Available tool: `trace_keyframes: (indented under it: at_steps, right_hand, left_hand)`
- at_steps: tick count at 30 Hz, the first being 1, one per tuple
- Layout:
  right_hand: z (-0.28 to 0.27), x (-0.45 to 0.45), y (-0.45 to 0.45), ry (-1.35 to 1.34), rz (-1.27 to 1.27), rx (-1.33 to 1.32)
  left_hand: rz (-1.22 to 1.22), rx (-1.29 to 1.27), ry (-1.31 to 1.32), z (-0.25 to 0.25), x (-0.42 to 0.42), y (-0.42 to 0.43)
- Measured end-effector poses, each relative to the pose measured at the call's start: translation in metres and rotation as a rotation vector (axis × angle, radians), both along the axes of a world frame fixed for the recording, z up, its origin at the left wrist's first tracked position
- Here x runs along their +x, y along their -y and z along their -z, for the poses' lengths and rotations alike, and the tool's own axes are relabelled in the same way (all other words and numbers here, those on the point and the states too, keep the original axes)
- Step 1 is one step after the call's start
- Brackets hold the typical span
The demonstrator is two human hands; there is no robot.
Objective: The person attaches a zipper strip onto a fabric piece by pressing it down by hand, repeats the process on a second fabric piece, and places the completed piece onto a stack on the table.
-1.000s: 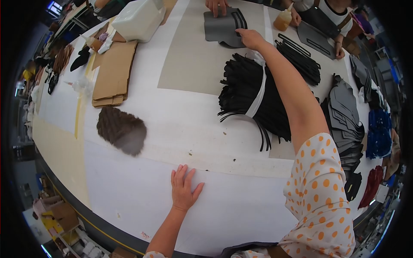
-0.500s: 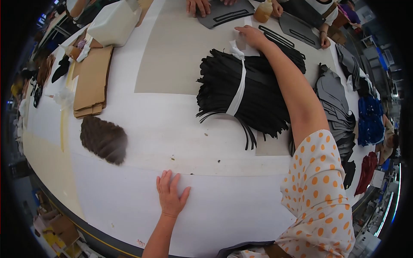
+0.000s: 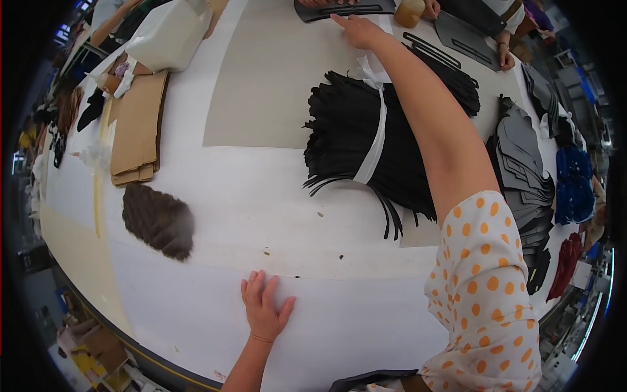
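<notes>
- Grey panel lies between twelve and one o'clock from the left hand, well apart; that hand's fingers spread on the white tabletop, holding nothing.
- Right hand, much nearer, points its index finger toward twelve at the panel's near edge; the panel's visible length runs nine to three. Whether the curled fingers grasp anything, I cannot tell.
- Half a second ago, that fingertip stood clear of the panel; now they overlap in view.

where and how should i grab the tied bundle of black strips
Probably around the middle of the bundle, at the white tie that binds the strips together; the left ends spread out and a few strands stray loose. Coming from the near side with the left hand looks easier, since the right arm crosses above its right part.
</notes>
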State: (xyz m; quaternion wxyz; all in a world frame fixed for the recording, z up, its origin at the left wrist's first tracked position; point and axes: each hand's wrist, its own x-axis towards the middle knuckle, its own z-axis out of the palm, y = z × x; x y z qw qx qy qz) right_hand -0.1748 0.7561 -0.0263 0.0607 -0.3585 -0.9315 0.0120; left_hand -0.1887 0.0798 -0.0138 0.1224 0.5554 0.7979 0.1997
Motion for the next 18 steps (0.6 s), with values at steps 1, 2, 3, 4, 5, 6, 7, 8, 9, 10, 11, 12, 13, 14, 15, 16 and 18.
trace_keyframes:
  at_steps: [1, 2, 3, 4, 5, 6, 7, 8, 9, 10, 11, 12, 13, 14, 15, 16, 18]
  right_hand:
    - [0.000, -0.002, -0.007, 0.010, -0.019, 0.007]
    - [0.003, -0.004, -0.015, 0.019, -0.037, 0.016]
    - [0.009, -0.007, -0.019, -0.034, -0.058, 0.074]
    - [0.017, -0.009, -0.022, -0.087, -0.078, 0.134]
    - [0.022, -0.012, -0.024, -0.141, -0.100, 0.194]
    - [0.010, -0.016, -0.017, -0.080, -0.072, 0.119]
    - [-0.005, -0.019, -0.013, -0.018, -0.046, 0.043]
    - [-0.009, -0.022, -0.014, 0.044, -0.019, -0.033]
    - [-0.003, -0.027, -0.021, 0.032, -0.011, -0.036]
    - [-0.003, -0.032, -0.027, 0.020, -0.006, -0.039]
    - [0.003, -0.037, -0.037, 0.008, -0.001, -0.042]
    - [0.005, -0.038, -0.039, 0.040, 0.003, -0.031]
    - [0.005, -0.037, -0.044, 0.074, 0.010, -0.022]
    - [0.004, -0.038, -0.049, 0.108, 0.016, -0.011]
    - [-0.006, -0.038, -0.037, 0.111, 0.036, -0.007]
    - [-0.014, -0.036, -0.022, 0.110, 0.056, -0.003]
    - [-0.014, -0.040, -0.016, 0.137, 0.051, 0.008]
  left_hand:
    - [0.002, -0.004, -0.008, 0.000, 0.000, 0.000]
    - [0.004, -0.007, -0.017, 0.000, 0.000, 0.000]
    - [0.007, -0.009, -0.024, 0.000, 0.001, 0.000]
    - [0.007, -0.020, -0.026, -0.001, 0.001, 0.000]
    - [0.005, -0.030, -0.029, -0.001, 0.001, 0.000]
    - [0.001, -0.039, -0.032, -0.001, 0.001, 0.000]
    - [0.003, -0.054, -0.037, 0.000, 0.001, 0.001]
    - [0.004, -0.069, -0.043, 0.001, 0.001, 0.001]
    - [0.004, -0.086, -0.048, 0.002, 0.001, 0.002]
    - [0.006, -0.081, -0.049, 0.003, 0.001, 0.003]
    - [0.009, -0.077, -0.051, 0.002, 0.000, 0.003]
    - [0.014, -0.076, -0.049, 0.001, 0.001, 0.004]
    - [0.014, -0.077, -0.048, 0.001, 0.001, 0.004]
    - [0.014, -0.078, -0.048, 0.002, 0.001, 0.004]
    - [0.013, -0.077, -0.049, 0.002, 0.001, 0.004]
    - [0.007, -0.078, -0.041, 0.000, 0.000, 0.004]
    - [-0.009, -0.074, -0.018, -0.002, 0.003, 0.002]
